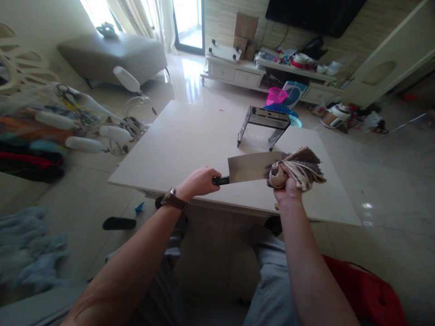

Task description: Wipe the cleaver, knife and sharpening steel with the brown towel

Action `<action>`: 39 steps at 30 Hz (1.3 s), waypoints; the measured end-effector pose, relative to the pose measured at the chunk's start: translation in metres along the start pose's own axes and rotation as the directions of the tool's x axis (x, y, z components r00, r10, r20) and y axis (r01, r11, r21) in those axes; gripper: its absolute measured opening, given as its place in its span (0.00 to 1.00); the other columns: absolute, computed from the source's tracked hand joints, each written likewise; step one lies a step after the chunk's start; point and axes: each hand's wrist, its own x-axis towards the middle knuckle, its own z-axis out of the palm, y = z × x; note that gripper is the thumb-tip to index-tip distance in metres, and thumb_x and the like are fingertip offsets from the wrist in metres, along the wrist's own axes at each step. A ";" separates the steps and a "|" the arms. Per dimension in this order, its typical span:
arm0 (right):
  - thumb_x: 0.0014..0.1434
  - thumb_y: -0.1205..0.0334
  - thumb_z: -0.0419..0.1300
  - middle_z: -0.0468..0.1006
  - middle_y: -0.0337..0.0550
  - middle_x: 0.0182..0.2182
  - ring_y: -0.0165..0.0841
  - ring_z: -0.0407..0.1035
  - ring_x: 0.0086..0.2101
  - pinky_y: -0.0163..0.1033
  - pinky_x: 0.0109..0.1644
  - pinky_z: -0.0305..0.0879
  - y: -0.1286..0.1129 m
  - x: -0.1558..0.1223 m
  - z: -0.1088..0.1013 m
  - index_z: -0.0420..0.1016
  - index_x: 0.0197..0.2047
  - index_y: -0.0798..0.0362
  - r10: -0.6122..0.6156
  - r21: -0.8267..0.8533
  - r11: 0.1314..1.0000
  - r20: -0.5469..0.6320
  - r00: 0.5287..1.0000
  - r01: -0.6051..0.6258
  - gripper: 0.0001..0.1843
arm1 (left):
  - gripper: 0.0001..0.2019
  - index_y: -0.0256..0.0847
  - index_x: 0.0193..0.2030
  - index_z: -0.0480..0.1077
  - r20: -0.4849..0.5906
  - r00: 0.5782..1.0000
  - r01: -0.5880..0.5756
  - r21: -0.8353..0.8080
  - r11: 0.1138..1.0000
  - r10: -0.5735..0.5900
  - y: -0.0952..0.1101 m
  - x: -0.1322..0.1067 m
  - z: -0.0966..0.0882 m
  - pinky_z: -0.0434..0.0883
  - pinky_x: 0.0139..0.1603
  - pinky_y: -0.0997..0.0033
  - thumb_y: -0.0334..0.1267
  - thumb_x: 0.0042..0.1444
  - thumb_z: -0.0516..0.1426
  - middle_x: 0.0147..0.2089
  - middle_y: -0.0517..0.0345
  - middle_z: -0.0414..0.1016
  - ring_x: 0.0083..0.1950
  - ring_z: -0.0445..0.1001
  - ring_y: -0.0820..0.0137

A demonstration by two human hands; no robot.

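Observation:
My left hand (202,182) is closed round the black handle of a cleaver (249,166), which I hold level above the table near its front edge. The broad steel blade points to the right. A brown and beige cloth (302,167) is bunched in my right hand (288,186), its fingers closed on it. The cloth covers the far end of the blade, so that end is hidden. Behind the blade, on the white table (190,140), stands a knife rack (267,118) with a dark metal top and clear sides.
A pink basket (277,96) and a teal basket (295,121) are beyond the table. To the left stands a lamp with white tubular shades (115,133). A red bag (367,290) lies at lower right, and a black slipper (118,223) is on the floor at left.

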 end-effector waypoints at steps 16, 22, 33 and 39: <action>0.47 0.62 0.71 0.82 0.31 0.28 0.28 0.76 0.26 0.32 0.27 0.72 0.003 -0.012 0.008 0.76 0.36 0.50 0.024 0.023 0.999 0.031 0.999 -0.024 0.11 | 0.05 0.43 0.23 0.71 -0.062 0.998 0.033 0.039 0.999 -0.030 0.007 0.002 0.011 0.51 0.30 0.65 0.34 0.47 0.57 0.24 0.53 0.73 0.27 0.66 0.67; 0.45 0.63 0.72 0.83 0.29 0.29 0.27 0.78 0.28 0.30 0.30 0.74 0.008 -0.016 0.014 0.77 0.35 0.49 0.016 0.034 0.999 0.022 1.000 -0.017 0.13 | 0.07 0.43 0.26 0.75 -0.077 0.996 0.057 0.020 0.998 -0.055 0.019 0.005 0.024 0.53 0.31 0.65 0.36 0.50 0.56 0.26 0.51 0.77 0.29 0.70 0.65; 0.45 0.65 0.71 0.83 0.28 0.29 0.26 0.78 0.28 0.30 0.30 0.74 0.003 -0.020 0.018 0.77 0.35 0.49 -0.006 0.066 0.998 -0.026 1.000 0.007 0.13 | 0.07 0.43 0.28 0.77 -0.124 0.988 0.095 0.009 0.995 -0.093 0.027 0.005 0.031 0.52 0.30 0.65 0.36 0.51 0.57 0.27 0.50 0.77 0.31 0.72 0.64; 0.43 0.64 0.72 0.83 0.28 0.30 0.27 0.77 0.28 0.32 0.29 0.74 0.005 -0.020 0.017 0.77 0.37 0.49 -0.001 0.054 0.999 -0.010 1.000 0.002 0.15 | 0.07 0.43 0.28 0.77 -0.134 0.983 0.122 -0.008 0.993 -0.122 0.030 0.004 0.031 0.52 0.30 0.64 0.36 0.51 0.57 0.27 0.50 0.77 0.30 0.72 0.64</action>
